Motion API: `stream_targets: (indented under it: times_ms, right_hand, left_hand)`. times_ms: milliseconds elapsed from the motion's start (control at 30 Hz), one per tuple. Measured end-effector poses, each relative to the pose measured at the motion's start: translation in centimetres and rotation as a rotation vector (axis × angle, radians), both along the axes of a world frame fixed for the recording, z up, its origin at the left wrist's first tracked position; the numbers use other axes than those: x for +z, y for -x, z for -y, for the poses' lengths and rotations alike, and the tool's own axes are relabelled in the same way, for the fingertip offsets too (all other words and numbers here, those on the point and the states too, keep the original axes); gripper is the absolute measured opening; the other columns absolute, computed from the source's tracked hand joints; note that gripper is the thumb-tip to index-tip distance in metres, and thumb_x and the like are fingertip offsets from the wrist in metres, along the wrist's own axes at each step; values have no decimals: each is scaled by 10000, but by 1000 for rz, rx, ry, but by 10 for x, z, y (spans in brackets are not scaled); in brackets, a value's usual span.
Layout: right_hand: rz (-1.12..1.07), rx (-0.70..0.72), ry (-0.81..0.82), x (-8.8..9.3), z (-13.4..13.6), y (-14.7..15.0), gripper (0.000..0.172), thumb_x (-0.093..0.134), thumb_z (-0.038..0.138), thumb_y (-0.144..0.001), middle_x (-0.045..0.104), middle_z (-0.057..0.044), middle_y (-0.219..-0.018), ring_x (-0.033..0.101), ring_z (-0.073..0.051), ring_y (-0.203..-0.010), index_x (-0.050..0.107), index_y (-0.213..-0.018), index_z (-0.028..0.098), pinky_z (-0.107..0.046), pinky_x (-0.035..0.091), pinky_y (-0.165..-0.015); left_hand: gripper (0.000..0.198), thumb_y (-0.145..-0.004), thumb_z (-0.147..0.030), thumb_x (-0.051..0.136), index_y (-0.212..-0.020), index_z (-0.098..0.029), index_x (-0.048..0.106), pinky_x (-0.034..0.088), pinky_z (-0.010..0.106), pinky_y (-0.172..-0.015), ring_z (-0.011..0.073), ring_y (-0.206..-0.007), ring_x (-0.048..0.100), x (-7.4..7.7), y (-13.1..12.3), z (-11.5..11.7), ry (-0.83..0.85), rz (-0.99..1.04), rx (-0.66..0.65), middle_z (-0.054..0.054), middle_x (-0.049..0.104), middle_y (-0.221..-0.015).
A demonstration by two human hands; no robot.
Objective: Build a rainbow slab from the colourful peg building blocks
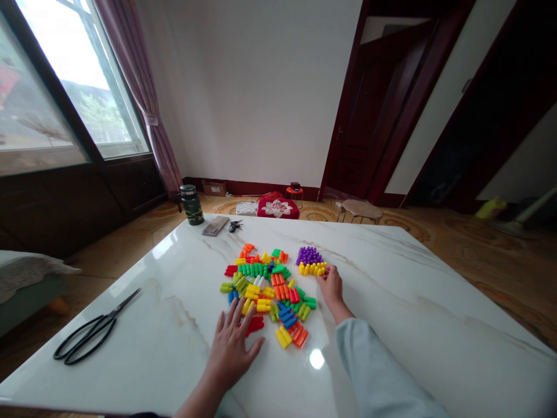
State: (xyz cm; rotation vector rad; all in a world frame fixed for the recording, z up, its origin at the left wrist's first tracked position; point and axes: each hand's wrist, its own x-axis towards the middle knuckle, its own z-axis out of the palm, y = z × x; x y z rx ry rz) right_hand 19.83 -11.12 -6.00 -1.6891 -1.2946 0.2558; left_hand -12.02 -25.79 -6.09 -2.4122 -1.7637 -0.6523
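Note:
A loose pile of plastic toy building pieces (pixel 255 270) in many colours lies on the white marble-patterned table (pixel 383 273). My left hand (pixel 232 337) rests at the pile's near left side, fingers spread, its fingertips by yellow and blue pieces. Some red pieces (pixel 256 325) show beside its index finger and thumb. Right of the pile stands a block of purple pieces (pixel 308 255), with a row of yellow pieces (pixel 312 269) along its near side. My right hand (pixel 332 286) has its fingers closed at the right end of that yellow row.
Black-handled scissors (pixel 98 334) lie at the table's left. A dark green flask (pixel 192 205), a phone (pixel 216 226) and keys (pixel 235 226) sit near the far left edge. Beyond the table are a red stool (pixel 278 208) and a round stool (pixel 361 209).

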Motion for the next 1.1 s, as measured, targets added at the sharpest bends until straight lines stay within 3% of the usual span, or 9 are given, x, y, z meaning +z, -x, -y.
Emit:
stream_targets:
  times_ms: [233,367,500,633,800,967,1100]
  right_hand:
    - [-261,-136,9,0,36,9,313,535,338,-734,640,-125,-925,638,-222,-810,496,-988,159,-342,515,-764]
    - [-177,21,-75,-7,78,37,453,455,508,-840,612,-157,-1102,600,-249,-1016,509,-1118,153,-371,489,-883]
    - [95,188,-116,-14,108,79,596,418,553,-890,445,-178,-1402,410,-283,-1305,400,-1343,166,-458,373,-1049]
    - [252,177,-98,-22,107,115,655,393,565,-906,330,-208,-1488,253,-353,-1394,349,-1407,145,-581,291,-1066]
    - [256,223,-45,-19,92,141,642,400,561,-910,359,-204,-1481,260,-366,-1395,377,-1414,165,-617,253,-1076]
    - [288,483,-47,4,96,126,568,338,465,-956,389,-143,-1489,301,-280,-1402,352,-1448,181,-517,302,-1104]
    - [510,501,16,3,115,77,516,337,425,-957,394,-85,-1498,317,-260,-1399,386,-1444,261,-528,254,-1127]
  left_hand:
    - [650,-843,-459,549,-1447,-286,384,242,577,-1111,330,-1426,228,6,-2,2,30,7,3,95,292,-1548]
    - [665,-840,-471,552,-1452,-282,374,229,581,-1114,333,-1433,206,10,-3,4,43,8,4,102,270,-1556]
    - [681,-843,-484,549,-1463,-281,351,232,582,-1109,338,-1439,183,13,-4,5,39,33,5,108,217,-1573]
    - [763,-820,-556,564,-1481,-273,310,236,571,-1107,352,-1447,136,17,-4,7,11,67,-3,113,113,-1596]
    - [842,-786,-649,556,-1493,-287,275,217,570,-1112,356,-1446,136,14,-3,5,23,69,-47,109,147,-1590]
    - [830,-804,-650,535,-1495,-272,272,221,560,-1118,348,-1446,143,9,-1,2,45,79,-44,113,172,-1584]
    - [780,-840,-598,529,-1499,-280,257,233,556,-1121,343,-1443,167,11,0,2,49,92,-33,109,166,-1586]
